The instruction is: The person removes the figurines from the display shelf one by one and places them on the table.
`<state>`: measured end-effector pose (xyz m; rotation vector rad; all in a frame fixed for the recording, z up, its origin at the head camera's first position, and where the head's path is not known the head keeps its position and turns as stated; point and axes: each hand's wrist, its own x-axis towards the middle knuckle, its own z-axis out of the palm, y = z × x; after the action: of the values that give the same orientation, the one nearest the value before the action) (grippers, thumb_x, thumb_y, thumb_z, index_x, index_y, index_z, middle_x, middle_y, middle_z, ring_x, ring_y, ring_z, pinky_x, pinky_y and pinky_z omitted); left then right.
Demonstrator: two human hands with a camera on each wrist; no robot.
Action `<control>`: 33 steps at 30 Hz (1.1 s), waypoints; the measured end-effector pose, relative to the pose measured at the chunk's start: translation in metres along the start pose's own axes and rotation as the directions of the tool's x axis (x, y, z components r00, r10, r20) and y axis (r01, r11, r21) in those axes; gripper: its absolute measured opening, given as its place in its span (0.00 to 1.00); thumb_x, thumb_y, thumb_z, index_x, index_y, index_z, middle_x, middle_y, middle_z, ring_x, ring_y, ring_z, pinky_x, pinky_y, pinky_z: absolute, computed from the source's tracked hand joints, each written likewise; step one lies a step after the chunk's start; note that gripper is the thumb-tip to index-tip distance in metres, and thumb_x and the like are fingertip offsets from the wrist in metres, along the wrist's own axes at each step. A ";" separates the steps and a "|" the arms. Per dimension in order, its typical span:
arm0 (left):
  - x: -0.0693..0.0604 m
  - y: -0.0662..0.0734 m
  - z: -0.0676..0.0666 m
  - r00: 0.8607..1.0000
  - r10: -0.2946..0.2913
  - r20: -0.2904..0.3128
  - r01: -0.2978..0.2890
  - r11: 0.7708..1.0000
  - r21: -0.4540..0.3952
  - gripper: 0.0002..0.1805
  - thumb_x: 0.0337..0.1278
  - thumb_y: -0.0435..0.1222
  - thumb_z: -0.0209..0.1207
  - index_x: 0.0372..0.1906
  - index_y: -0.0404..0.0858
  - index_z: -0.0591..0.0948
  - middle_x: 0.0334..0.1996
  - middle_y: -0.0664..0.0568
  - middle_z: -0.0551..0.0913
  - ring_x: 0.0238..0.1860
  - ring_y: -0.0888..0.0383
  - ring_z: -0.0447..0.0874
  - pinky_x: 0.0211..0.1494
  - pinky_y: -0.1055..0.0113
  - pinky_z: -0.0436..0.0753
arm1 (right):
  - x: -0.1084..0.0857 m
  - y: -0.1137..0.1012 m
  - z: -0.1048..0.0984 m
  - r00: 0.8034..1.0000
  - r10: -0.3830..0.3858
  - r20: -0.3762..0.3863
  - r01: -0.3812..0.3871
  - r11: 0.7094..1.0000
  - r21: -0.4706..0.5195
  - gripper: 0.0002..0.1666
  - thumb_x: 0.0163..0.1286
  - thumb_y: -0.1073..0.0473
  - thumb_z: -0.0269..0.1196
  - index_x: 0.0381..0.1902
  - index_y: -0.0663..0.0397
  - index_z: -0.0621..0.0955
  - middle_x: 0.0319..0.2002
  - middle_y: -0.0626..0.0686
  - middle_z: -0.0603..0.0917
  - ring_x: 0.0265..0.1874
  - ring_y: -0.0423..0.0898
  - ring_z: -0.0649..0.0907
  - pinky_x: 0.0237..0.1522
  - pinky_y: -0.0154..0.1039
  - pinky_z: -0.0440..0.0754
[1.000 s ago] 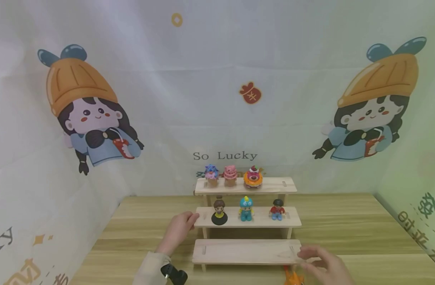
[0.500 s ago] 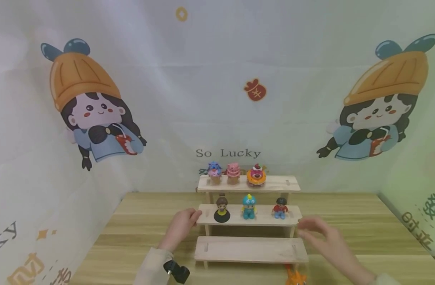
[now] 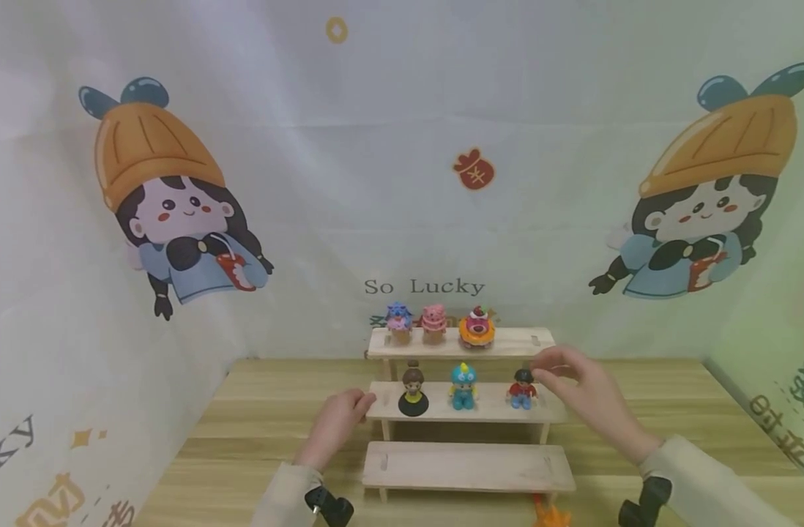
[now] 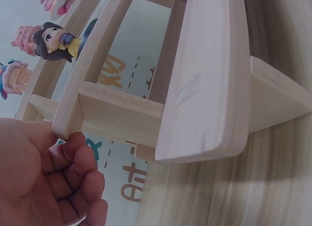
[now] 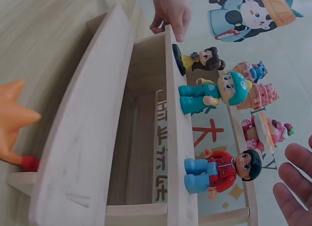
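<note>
On the left, the left hand (image 3: 336,424) pinches the left end of the wooden stand's middle shelf (image 3: 494,401) between its thumb and curled fingers, as it did half a second ago. Along that shelf, left to right, are a bun-haired figure (image 3: 413,391) on a black base, a teal-capped figure (image 3: 463,388) and, near the right end, a red-jacketed figure (image 3: 523,389). The right hand (image 3: 586,388) holds nothing, thumb and fingers parted just beside this last figure's head; it has risen from the shelf's right end since then. The red-jacketed figure is upright, black-haired, with blue legs.
</note>
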<state>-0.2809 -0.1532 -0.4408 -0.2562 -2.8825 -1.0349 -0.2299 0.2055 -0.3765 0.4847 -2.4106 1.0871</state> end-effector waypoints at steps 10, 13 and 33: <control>-0.003 0.003 0.000 1.000 0.021 -0.006 -0.021 1.000 0.005 0.19 0.70 0.41 0.49 0.21 0.38 0.72 0.17 0.54 0.71 0.18 0.60 0.61 0.23 0.67 0.63 | 0.029 -0.003 0.003 0.983 0.162 0.086 -0.166 0.985 0.042 0.20 0.68 0.48 0.61 0.50 0.56 0.79 0.46 0.56 0.84 0.45 0.52 0.84 0.47 0.42 0.81; -0.004 0.004 -0.001 1.000 0.009 -0.007 -0.009 1.000 0.003 0.19 0.70 0.41 0.49 0.21 0.37 0.72 0.17 0.54 0.70 0.18 0.59 0.61 0.23 0.67 0.63 | 0.040 -0.004 0.006 0.977 0.179 0.117 -0.184 0.982 0.034 0.24 0.69 0.46 0.59 0.55 0.56 0.78 0.50 0.57 0.83 0.49 0.54 0.82 0.50 0.49 0.79; -0.004 -0.001 0.001 1.000 -0.002 -0.016 0.002 1.000 -0.006 0.19 0.70 0.41 0.48 0.22 0.37 0.73 0.17 0.54 0.72 0.18 0.60 0.62 0.23 0.68 0.64 | 0.085 -0.010 0.035 0.968 0.191 0.164 -0.192 0.981 -0.014 0.23 0.71 0.54 0.58 0.60 0.57 0.75 0.58 0.59 0.78 0.54 0.56 0.79 0.55 0.54 0.75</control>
<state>-0.2769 -0.1533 -0.4426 -0.2445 -2.8659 -1.0414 -0.3046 0.1615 -0.3457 0.3604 -2.6468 1.1706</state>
